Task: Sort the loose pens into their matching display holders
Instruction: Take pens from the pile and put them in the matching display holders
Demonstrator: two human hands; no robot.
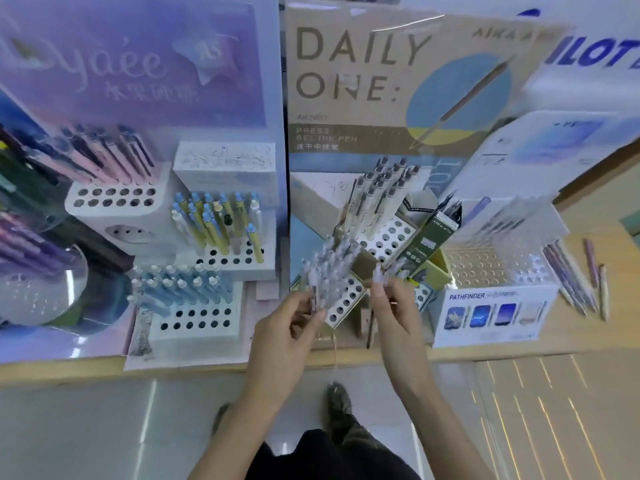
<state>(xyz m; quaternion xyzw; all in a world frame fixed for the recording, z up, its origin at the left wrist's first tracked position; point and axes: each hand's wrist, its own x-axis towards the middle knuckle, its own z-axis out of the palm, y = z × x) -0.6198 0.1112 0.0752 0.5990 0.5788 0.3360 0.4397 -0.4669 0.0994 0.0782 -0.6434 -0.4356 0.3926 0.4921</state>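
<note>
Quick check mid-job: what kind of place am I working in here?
Probably a stationery shop's pen counter: a DAILY ONE gel-pen sign, a white holder with rows of holes, packed with yellow pens, and a PATHFINDER display box.

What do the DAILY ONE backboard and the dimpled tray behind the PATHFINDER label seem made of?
The DAILY ONE backboard is probably printed card: matte brown, flat. The dimpled tray is likely clear glossy plastic; the surface beneath shows through.
</note>
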